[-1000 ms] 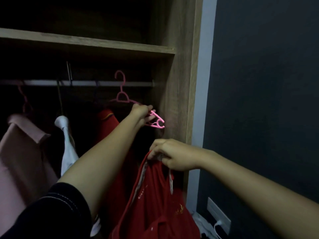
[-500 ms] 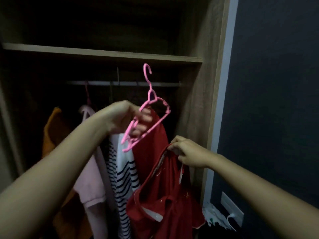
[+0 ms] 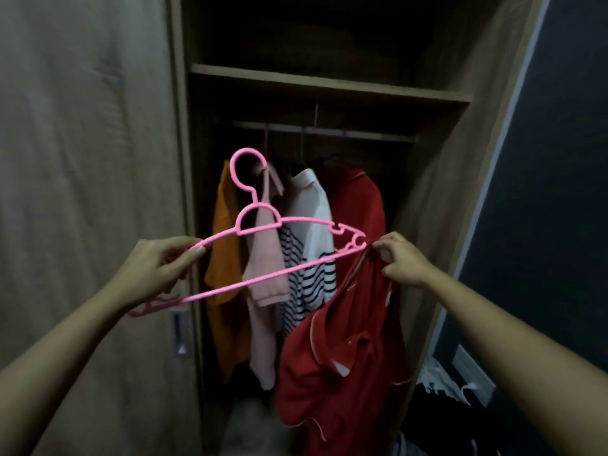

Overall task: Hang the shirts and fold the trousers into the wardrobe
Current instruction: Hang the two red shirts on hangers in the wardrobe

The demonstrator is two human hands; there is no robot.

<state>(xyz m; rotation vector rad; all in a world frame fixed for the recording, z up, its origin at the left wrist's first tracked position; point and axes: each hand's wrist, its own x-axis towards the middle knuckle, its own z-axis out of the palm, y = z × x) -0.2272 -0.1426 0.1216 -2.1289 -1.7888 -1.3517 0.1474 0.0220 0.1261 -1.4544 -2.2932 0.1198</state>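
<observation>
A pink plastic hanger (image 3: 263,225) is held level in front of the open wardrobe (image 3: 329,87). My left hand (image 3: 158,268) grips its left end. My right hand (image 3: 399,260) pinches the collar of a red shirt (image 3: 342,357) with white trim, right at the hanger's right tip. The shirt hangs down from that hand. On the rail (image 3: 329,133) inside hang an orange garment (image 3: 223,245), a pink one (image 3: 266,268), a white striped shirt (image 3: 309,232) and another red shirt (image 3: 358,205).
The wardrobe's closed door (image 3: 92,192) with a metal handle (image 3: 180,334) stands at the left. A dark wall (image 3: 543,192) with a socket (image 3: 473,370) is at the right. Pale clothes (image 3: 441,380) lie on the floor below it.
I have stepped back from the wardrobe. My left hand has brought the hanger down and turned it level. Its right tip now meets the collar held by my right hand.
</observation>
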